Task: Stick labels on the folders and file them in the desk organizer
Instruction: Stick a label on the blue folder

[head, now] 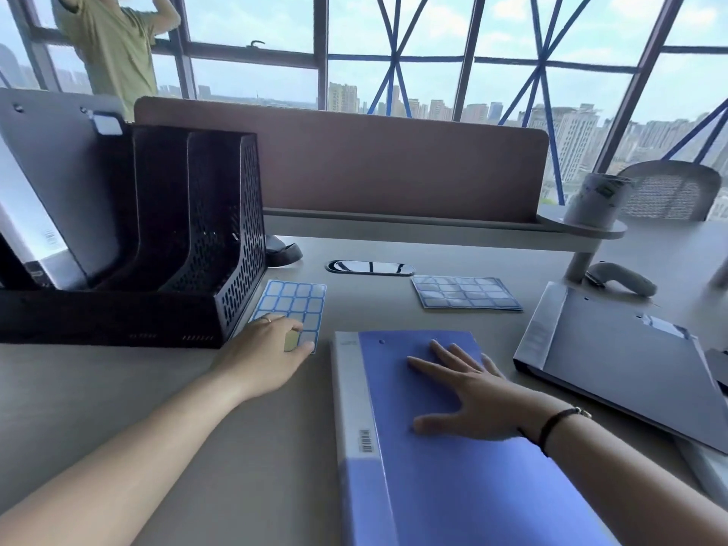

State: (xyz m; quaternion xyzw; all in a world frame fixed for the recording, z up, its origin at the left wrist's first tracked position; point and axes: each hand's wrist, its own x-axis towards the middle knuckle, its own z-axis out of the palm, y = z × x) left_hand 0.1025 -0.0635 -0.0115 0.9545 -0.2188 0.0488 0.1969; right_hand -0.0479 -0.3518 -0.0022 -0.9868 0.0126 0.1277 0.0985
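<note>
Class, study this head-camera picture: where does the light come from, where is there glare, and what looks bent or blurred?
Head view: daylight floods in from the windows behind the desk; the far label sheet shows glare and the cable slot mirrors the sky; the wide lens bows the organizer and window frames near the edges; the left hand on the near label sheet looks slightly blurred.

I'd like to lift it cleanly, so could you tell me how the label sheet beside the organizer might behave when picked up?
The label sheet looks thin and lies flat on the desk, so it will probably flop and be hard to catch by an edge. The left hand touches its near corner.
</note>
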